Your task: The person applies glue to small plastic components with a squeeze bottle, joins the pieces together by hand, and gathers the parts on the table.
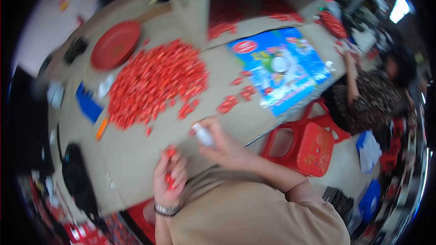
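My left hand (170, 179), with a bracelet at the wrist, is closed around small red pieces (170, 152) near the table's front edge. To its right, my right hand (222, 147) grips a small white bottle (203, 135) with a brownish tip, tilted toward the upper left. The bottle and the red pieces are apart. Beyond my hands a large heap of similar red pieces (159, 81) lies spread on the table. A few clusters of red pieces (227, 104) lie to the right of the heap. Blur hides the pieces' exact kind.
A red round tray (116, 45) sits behind the heap, with a blue piece (88, 103) and an orange-handled tool (101, 129) at left. A blue printed sheet (281, 68) lies before a box-like shelf (188, 22). A red stool (313, 149) and another person (368, 93) are right.
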Demonstrator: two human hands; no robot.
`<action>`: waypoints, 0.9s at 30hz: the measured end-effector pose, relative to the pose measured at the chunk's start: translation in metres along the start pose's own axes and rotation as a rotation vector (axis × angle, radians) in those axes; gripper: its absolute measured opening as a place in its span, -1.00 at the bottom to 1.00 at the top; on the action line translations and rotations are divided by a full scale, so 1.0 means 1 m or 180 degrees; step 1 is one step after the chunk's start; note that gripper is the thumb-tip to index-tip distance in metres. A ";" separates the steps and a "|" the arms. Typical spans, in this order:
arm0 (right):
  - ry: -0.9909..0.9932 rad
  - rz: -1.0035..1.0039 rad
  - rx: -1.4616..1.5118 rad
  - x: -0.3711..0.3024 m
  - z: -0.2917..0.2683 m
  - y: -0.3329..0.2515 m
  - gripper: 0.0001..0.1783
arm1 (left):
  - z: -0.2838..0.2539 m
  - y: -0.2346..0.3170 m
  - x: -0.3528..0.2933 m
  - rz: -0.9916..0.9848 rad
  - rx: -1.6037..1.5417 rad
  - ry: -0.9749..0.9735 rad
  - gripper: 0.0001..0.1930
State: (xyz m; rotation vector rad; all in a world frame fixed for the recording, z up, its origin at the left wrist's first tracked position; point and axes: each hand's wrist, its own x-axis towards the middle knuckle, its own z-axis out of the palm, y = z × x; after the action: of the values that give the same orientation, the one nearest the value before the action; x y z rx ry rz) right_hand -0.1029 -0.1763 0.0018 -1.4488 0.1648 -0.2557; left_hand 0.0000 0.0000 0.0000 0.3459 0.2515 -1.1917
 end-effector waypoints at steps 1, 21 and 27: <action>0.0034 -0.0101 -0.0530 -0.001 0.015 0.002 -0.56 | -0.005 0.007 -0.013 0.0093 0.0038 0.0145 -0.66; 0.0628 -0.1221 -0.0716 -0.014 -0.028 -0.043 -0.63 | -0.001 -0.007 0.029 -0.0765 0.0325 -0.0462 -0.70; 0.0832 -0.1261 -0.0844 -0.026 -0.036 -0.052 -0.57 | 0.009 -0.011 0.046 -0.1089 0.0507 -0.0595 -0.71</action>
State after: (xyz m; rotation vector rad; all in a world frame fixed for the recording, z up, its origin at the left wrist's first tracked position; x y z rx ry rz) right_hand -0.1411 -0.2095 0.0480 -1.7027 0.1252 -0.7722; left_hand 0.0064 -0.0469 -0.0098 0.3356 0.0527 -1.5769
